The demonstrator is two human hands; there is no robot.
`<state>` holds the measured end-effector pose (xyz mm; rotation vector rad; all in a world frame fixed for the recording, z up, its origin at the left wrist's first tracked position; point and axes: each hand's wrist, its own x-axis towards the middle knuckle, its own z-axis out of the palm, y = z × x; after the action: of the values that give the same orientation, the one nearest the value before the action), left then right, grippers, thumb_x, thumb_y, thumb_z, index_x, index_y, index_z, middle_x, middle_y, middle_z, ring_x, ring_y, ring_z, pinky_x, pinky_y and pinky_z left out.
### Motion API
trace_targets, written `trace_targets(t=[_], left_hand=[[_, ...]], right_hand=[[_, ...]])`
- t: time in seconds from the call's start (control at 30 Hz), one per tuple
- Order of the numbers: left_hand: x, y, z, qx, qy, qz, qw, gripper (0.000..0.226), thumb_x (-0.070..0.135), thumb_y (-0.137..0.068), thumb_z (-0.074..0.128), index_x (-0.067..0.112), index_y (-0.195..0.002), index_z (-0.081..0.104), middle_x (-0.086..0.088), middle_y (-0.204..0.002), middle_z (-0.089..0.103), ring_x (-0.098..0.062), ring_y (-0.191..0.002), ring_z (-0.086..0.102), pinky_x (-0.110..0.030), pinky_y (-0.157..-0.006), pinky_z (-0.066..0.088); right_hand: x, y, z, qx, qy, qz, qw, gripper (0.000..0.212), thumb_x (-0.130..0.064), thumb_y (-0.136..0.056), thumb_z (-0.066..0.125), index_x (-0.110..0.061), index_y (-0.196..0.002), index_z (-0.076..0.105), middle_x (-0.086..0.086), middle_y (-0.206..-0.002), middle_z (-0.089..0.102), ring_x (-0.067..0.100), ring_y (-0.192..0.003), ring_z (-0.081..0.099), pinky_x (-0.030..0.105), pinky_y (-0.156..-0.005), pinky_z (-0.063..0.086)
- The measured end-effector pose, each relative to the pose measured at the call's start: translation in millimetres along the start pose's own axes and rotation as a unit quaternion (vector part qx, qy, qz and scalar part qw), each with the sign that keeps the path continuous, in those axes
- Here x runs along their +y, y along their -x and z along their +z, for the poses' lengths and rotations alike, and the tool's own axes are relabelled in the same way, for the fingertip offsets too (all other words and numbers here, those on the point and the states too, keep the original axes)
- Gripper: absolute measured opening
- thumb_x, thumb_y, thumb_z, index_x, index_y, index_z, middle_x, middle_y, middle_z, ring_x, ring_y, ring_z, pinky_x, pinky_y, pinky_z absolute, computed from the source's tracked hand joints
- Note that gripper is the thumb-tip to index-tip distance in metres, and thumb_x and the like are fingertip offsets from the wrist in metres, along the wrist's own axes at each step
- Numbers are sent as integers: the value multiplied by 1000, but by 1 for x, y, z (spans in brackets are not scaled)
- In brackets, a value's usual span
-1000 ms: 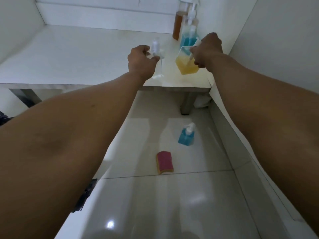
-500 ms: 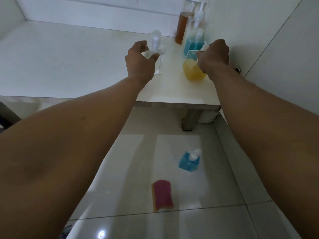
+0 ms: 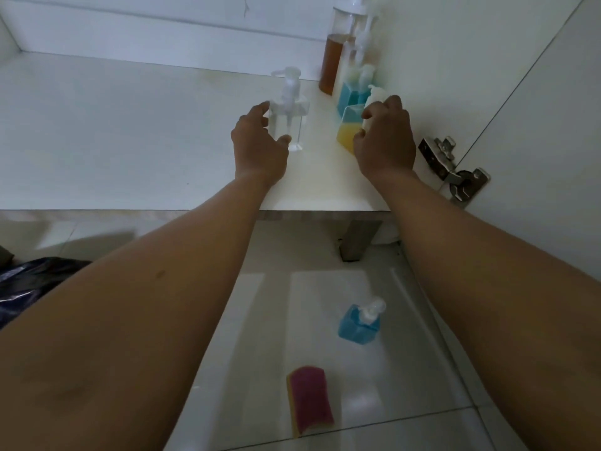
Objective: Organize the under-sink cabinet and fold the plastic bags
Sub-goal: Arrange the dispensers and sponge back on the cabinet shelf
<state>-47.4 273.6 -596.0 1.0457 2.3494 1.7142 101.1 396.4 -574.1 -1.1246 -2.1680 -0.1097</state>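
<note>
While left hand point(image 3: 260, 148) holds clear bottle point(image 3: 291, 118) (seemingly empty), right hand point(image 3: 385, 138) grips yellow bottle point(image 3: 346, 135).

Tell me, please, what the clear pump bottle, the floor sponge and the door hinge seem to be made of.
Clear pump bottle: likely transparent hard plastic; the shelf shows through its walls, and the pump looks frosted white. Sponge: soft yellow foam under a matte magenta scouring layer, probably fibre. Hinge: bare metal, silvery with glints.

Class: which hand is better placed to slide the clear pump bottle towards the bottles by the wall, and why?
Probably left: the left hand grips the clear pump bottle, while the right hand holds the yellow soap bottle.
</note>
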Motion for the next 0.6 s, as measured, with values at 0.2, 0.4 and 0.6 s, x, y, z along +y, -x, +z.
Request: trace_targets(t=[0.2, 0.4, 0.6], left_hand=[[-9, -6, 5, 17, 23, -12, 1000, 56, 18, -80, 84, 14, -128, 57, -1, -114, 65, -14, -101, 60, 0, -71, 40], [-9, -6, 6, 24, 21, -3, 999, 50, 20, -79, 86, 15, -120, 58, -4, -111, 61, -15, -97, 60, -6, -73, 42], [-3, 0, -1, 3, 30, -6, 1000, 46, 20, -81, 83, 15, -122, 62, 1, -99, 64, -9, -82, 61, -3, -73, 46]], right_hand=[[3, -14, 12, 0, -32, 14, 999, 36, -13, -96, 63, -6, -131, 60, 11, -131, 50, 25, -115, 61, 31, -98, 50], [-2, -24, 20, -73, -23, 30, 997, 54, -5, -91, 62, -7, -143, 46, 12, -139, 39, 30, -116, 56, 33, -102, 46], [-7, -24, 6, -103, -99, 41, 989, 55, -7, -94, 54, -10, -148, 42, 13, -140, 40, 29, -123, 52, 31, -107, 42]])
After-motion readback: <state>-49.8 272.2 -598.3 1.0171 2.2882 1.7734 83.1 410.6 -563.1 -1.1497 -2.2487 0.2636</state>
